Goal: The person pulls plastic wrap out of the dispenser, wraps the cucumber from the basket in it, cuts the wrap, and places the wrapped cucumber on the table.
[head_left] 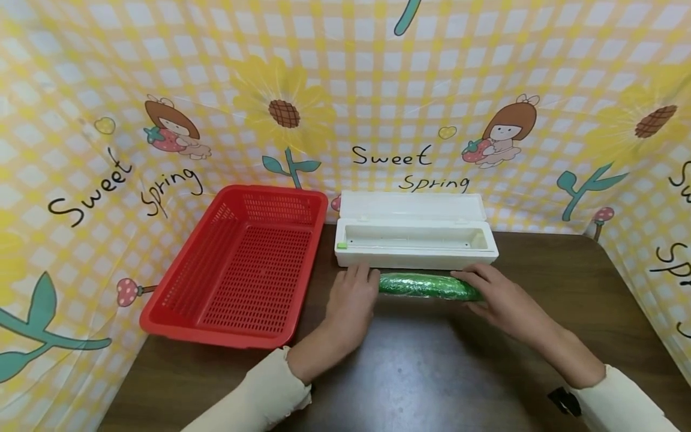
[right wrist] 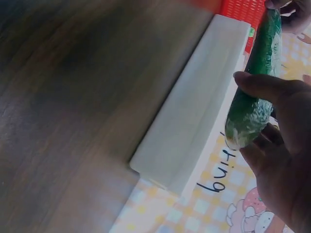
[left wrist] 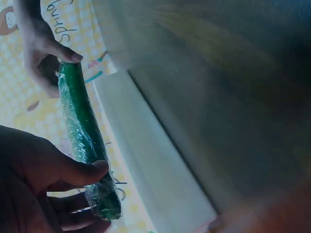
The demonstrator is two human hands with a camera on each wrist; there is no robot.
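A green cucumber (head_left: 423, 286) wrapped in shiny clear film is held level between both hands, just in front of a long white box. My left hand (head_left: 353, 300) grips its left end, the thumb (left wrist: 92, 170) lying across the film in the left wrist view. At the other end my right hand (head_left: 499, 300) pinches it between thumb and fingers; the right wrist view shows the wrapped tip (right wrist: 238, 138) poking out past the hand. The white box (head_left: 415, 261) stands with its lid (head_left: 412, 207) raised at the back, and a small green piece (head_left: 342, 245) sits at its left front corner.
A red perforated plastic basket (head_left: 294, 312) stands on the left, beside the white box. Both rest on a dark wooden table (head_left: 432, 372). Yellow checked cloth (head_left: 378, 90) with printed flowers and figures hangs behind and along the sides.
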